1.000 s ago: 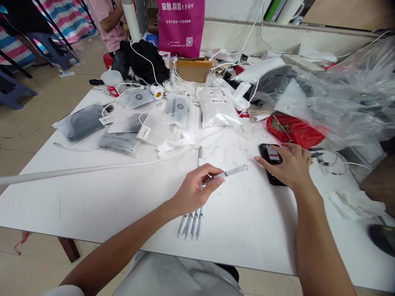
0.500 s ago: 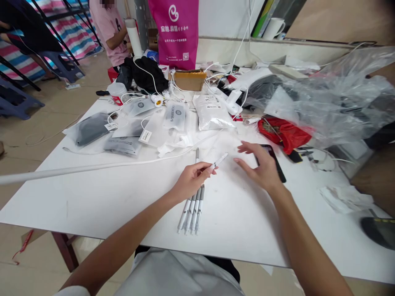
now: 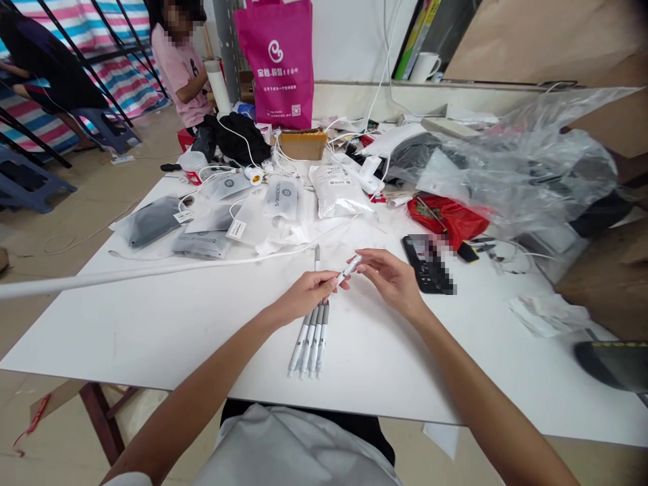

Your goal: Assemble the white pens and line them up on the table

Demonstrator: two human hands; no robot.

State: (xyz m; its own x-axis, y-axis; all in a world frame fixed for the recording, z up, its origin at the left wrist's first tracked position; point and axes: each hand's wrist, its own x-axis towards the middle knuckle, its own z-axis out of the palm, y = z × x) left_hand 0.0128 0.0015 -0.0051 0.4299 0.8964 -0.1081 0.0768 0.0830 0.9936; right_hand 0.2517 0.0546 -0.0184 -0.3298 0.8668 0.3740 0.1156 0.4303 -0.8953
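My left hand (image 3: 312,291), at the centre of the frame, grasps a white pen (image 3: 347,271) between thumb and fingers. The pen is tilted, upper end toward the right. My right hand (image 3: 391,278), right of centre, has its thumb and fingertips bent around that upper end; I cannot tell whether they grip it or only touch it.

Four pens (image 3: 309,341) lie side by side at lower centre, on the white table (image 3: 212,337), grey grips pointing up the frame. A single pen (image 3: 317,256) lies just above my left hand, partly hidden by it. Near my right hand, right of centre, lies a black phone (image 3: 420,260), partly pixelated. A red bag (image 3: 463,226) lies above it.
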